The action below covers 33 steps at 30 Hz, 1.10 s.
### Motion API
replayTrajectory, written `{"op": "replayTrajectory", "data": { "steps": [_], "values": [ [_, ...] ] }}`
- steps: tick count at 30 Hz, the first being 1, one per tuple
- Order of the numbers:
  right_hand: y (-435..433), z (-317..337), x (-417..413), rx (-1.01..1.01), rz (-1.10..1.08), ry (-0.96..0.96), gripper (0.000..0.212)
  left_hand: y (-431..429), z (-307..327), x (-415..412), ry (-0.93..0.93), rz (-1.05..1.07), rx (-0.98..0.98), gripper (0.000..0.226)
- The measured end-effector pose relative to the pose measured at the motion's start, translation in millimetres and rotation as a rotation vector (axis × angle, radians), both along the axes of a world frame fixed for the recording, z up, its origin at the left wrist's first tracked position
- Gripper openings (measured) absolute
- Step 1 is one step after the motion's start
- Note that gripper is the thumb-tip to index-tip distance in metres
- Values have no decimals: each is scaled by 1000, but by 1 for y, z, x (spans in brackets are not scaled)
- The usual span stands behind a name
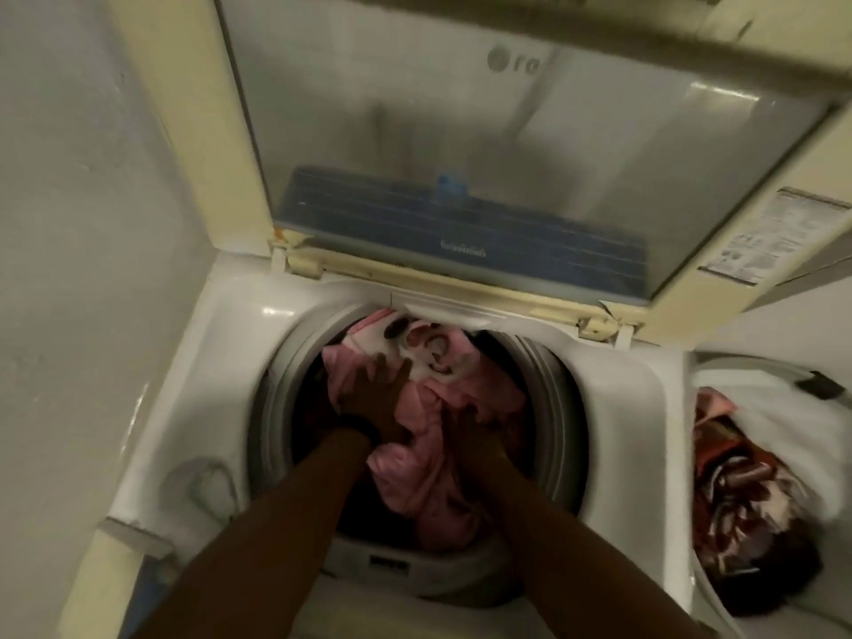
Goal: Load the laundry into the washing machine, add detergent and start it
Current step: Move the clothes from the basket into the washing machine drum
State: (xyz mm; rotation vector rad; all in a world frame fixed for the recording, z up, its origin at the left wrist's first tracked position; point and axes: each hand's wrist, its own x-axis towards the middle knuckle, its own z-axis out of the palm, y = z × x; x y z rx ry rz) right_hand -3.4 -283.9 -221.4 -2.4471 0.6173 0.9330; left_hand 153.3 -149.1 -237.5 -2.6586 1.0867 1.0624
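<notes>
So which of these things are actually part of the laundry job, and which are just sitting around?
Part of the job: washing machine, its raised lid, pink laundry inside, left hand and right hand on it.
Just there: patterned cloth at the right, perhaps waiting laundry; label sticker; wall.

laundry (433, 477): pink, white patch | washing machine (613, 431): white | lid (239, 154): cream | cloth (747, 500): dark red, patterned

The right hand (461, 422) was blurred, its fingers sunk in pink laundry (428, 477); print on the sticker (760, 237) was unreadable.
</notes>
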Motion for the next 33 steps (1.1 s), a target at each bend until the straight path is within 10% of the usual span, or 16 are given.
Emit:
{"op": "replayTrajectory", "data": {
  "steps": [7,17,33],
  "values": [
    [-14,146,-16,-114,32,-18,81,12,140,-44,-21,56,-231,90],
    [-72,269,-77,-95,-384,-526,64,-69,260,-105,-61,27,-656,53],
    [-238,243,-254,-95,-938,-600,38,-254,279,-254,33,-230,-677,39]
  ]
}}
